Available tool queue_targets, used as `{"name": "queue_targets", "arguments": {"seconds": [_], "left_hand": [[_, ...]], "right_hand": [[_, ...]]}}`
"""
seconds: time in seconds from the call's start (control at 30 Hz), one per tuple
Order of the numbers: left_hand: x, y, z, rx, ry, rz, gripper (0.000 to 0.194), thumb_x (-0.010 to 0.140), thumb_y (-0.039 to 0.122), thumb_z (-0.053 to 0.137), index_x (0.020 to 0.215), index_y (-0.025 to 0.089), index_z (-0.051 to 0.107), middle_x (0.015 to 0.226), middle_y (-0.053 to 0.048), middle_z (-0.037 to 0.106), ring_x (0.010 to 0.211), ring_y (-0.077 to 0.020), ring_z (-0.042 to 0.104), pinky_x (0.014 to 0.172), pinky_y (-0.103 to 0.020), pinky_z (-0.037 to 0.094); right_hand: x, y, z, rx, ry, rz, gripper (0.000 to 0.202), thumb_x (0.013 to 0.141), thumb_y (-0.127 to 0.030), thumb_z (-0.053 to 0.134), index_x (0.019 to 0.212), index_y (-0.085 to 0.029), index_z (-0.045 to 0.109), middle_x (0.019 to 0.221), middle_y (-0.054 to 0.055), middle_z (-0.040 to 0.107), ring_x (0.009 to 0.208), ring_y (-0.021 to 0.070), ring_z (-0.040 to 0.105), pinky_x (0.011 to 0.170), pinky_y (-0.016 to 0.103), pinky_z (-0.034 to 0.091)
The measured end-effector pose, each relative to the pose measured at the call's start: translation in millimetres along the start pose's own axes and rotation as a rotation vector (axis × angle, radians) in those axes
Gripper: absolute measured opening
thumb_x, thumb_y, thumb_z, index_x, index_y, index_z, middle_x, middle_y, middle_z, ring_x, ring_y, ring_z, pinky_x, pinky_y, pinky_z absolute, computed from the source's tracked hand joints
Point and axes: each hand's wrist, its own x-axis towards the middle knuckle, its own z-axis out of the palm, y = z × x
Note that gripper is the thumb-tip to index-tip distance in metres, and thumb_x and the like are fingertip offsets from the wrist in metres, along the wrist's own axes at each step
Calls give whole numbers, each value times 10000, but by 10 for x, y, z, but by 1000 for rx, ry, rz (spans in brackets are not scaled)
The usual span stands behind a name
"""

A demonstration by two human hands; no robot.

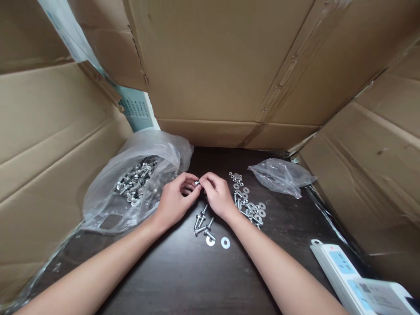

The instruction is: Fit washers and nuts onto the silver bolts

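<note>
Fingertips of my left hand [177, 197] and my right hand [217, 194] meet over the middle of the dark table. Pinched between them is a small shiny bolt [197, 183], mostly hidden by the fingers, so I cannot tell whether a nut sits on it. Just below the hands lies a small group of bolts [202, 216], some with nuts or washers on their shanks. Two loose flat washers, one partly under a bolt and the other a bare washer [225, 238], lie nearer to me. Right of my right hand spread loose washers [261, 206], bolts and small nuts [236, 178].
At the left, an open clear plastic bag [98, 192] holds a heap of metal fasteners [136, 181]. A flattened clear bag [282, 175] lies at the back right. A white power strip [331, 262] runs along the front right. Cardboard walls [216, 65] surround the table [183, 275].
</note>
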Motion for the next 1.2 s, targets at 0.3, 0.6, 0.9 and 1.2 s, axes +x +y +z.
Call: {"name": "queue_targets", "arguments": {"seconds": [0.3, 0.6, 0.9, 1.2], "left_hand": [[8, -4, 25, 7, 20, -40, 179, 825, 333, 694, 922, 188, 651, 819, -38, 741, 754, -186, 722, 673, -289, 588], [12, 4, 6, 38, 7, -26, 170, 839, 329, 684, 941, 195, 663, 839, -36, 745, 765, -186, 717, 683, -294, 578], [-1, 27, -3, 60, -9, 3, 131, 864, 322, 699, 903, 199, 675, 803, -18, 742, 750, -178, 713, 661, -270, 563], [-11, 58, -10, 64, -36, 19, 128, 886, 326, 694, 909, 200, 682, 809, -18, 746, 754, -179, 721, 659, -268, 567]], "right_hand": [[0, 3, -1, -60, 9, 3, 217, 875, -337, 519, 692, -222, 539, 677, -18, 533, 670, 161, 505, 646, 289, 384], [4, -4, -3, -21, 11, 36, 212, 853, -350, 532, 685, -225, 566, 680, -12, 545, 674, 167, 512, 641, 288, 390], [-3, -25, -20, -35, 8, 23, 237, 868, -328, 521, 655, -222, 530, 643, -19, 507, 662, 163, 494, 638, 290, 373], [-5, -30, -25, -20, 5, 23, 243, 861, -324, 493, 638, -230, 492, 611, -20, 477, 647, 167, 468, 614, 290, 346]]}}
